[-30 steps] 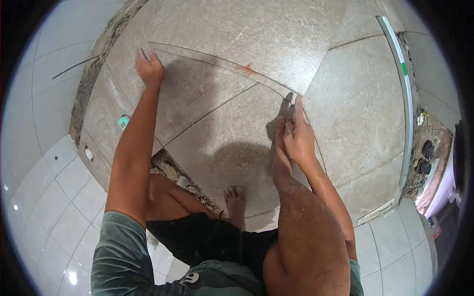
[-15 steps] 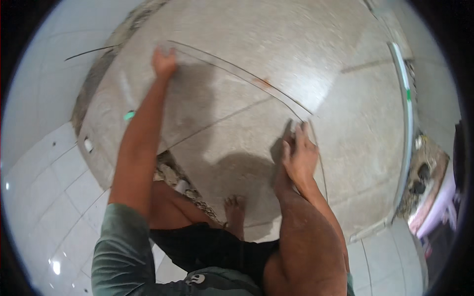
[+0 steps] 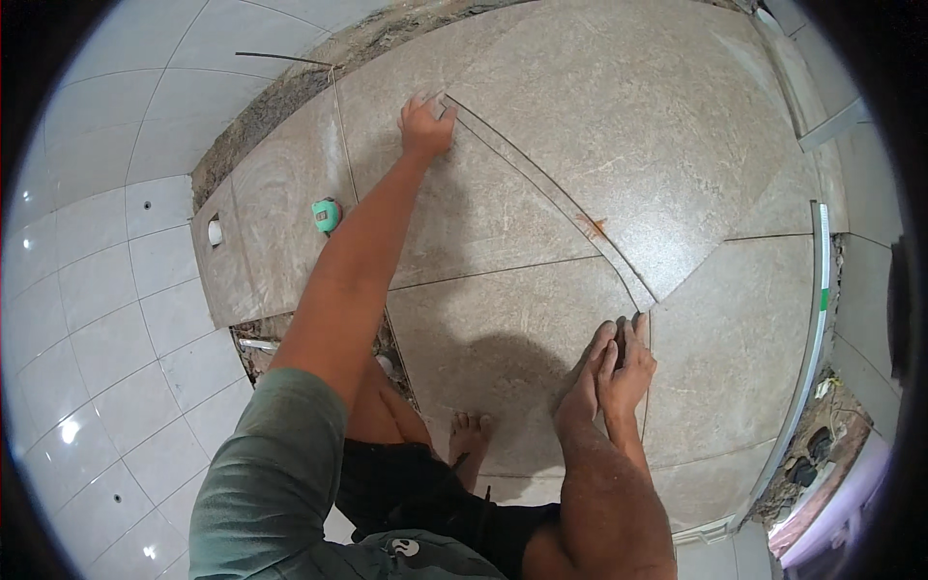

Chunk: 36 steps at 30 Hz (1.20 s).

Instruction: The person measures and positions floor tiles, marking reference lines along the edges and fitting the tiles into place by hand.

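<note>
A large beige floor tile (image 3: 619, 126) lies across the far part of the floor. A dark edge line and a second thin line run along its near side, with a narrow pale strip between them. At the upper left end of that strip, my left hand (image 3: 425, 128) rests with its fingers spread at the tile's corner. My right hand (image 3: 628, 375) lies near the strip's lower right end, fingers stretched forward and touching close to that corner. My right foot (image 3: 580, 387) is directly beside it. A teal tape measure (image 3: 327, 215) sits on the floor left of my left forearm.
A long metal straightedge (image 3: 820, 280) with a green part lies along the right side. Rubble (image 3: 817, 454) fills a trench beyond it. A thin dark rod (image 3: 285, 58) sticks out at the far left. White wall tiles (image 3: 106, 290) stand left, near a white pipe opening (image 3: 215, 232).
The whole view has swung, so hands and floor sit farther right and lower. The tape measure, partly hidden by my left arm before, now shows fully. Both hands stay near the same corners.
</note>
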Each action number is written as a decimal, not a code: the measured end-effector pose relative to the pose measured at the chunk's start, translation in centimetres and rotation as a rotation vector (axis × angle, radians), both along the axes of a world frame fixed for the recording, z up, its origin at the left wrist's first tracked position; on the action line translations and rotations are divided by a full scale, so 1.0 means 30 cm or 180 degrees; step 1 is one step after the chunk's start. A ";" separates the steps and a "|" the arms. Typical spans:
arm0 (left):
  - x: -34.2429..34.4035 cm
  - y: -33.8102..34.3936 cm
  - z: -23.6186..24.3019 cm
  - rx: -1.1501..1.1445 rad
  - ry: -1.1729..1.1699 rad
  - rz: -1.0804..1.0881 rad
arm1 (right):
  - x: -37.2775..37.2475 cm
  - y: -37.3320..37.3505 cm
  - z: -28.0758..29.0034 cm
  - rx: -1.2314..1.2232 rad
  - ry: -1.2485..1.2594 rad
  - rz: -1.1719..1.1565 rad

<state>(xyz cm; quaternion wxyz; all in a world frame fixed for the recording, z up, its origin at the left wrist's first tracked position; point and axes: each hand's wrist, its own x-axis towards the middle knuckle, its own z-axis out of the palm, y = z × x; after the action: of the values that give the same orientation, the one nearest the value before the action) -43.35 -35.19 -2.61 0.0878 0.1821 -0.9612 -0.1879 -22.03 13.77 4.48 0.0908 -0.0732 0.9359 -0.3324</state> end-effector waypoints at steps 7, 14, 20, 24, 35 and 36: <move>0.049 0.001 -0.002 -0.0184 0.0093 -0.0292 | 0.024 0.025 -0.023 0.0123 0.0030 0.0009; 0.082 0.010 0.055 -0.0190 -0.0005 -0.0735 | 0.029 0.033 -0.027 0.0114 -0.0207 -0.0036; 0.060 0.033 0.020 -0.0168 0.0222 -0.0392 | 0.008 0.023 0.005 -0.0309 -0.0038 -0.0298; 0.040 -0.003 -0.022 -0.0193 0.0202 -0.0038 | -0.030 -0.043 0.054 -0.1344 -0.0822 -0.1288; 0.027 0.050 0.033 0.0061 -0.0267 0.0458 | -0.014 -0.015 0.012 -0.1811 -0.0914 -0.1253; 0.032 0.049 0.034 0.0183 -0.0082 0.0340 | -0.017 -0.013 0.011 -0.1762 -0.0912 -0.1346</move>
<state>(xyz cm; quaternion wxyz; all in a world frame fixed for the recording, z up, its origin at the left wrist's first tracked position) -42.38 -33.71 -1.58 0.0800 0.2379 -0.9453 -0.2081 -22.53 13.37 4.81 0.1269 0.1472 0.7829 -0.5910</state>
